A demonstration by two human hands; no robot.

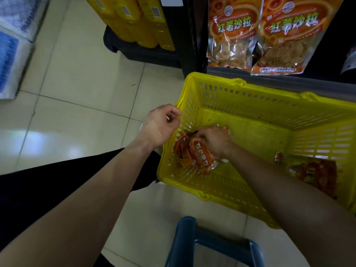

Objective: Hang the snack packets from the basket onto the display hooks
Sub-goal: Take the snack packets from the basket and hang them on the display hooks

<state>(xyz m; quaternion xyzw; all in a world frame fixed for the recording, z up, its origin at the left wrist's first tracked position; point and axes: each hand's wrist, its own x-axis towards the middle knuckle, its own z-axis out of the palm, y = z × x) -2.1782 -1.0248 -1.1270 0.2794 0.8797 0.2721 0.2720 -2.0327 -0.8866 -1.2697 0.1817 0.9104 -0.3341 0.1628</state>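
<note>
A yellow plastic basket stands on the tiled floor below the display rack. Inside it, at the left end, my right hand grips an orange snack packet that lies on the basket's bottom. Another orange packet lies at the basket's right, partly hidden by my right forearm. My left hand hovers at the basket's left rim with loosely curled fingers, and I see nothing in it. Two orange packets hang on the rack above the basket; their hooks are out of view.
Yellow bottles stand on a dark low shelf at the upper middle. Blue-and-white packs sit on the floor at the left. A blue metal frame is close at the bottom. Pale floor tiles stretch to the basket's left.
</note>
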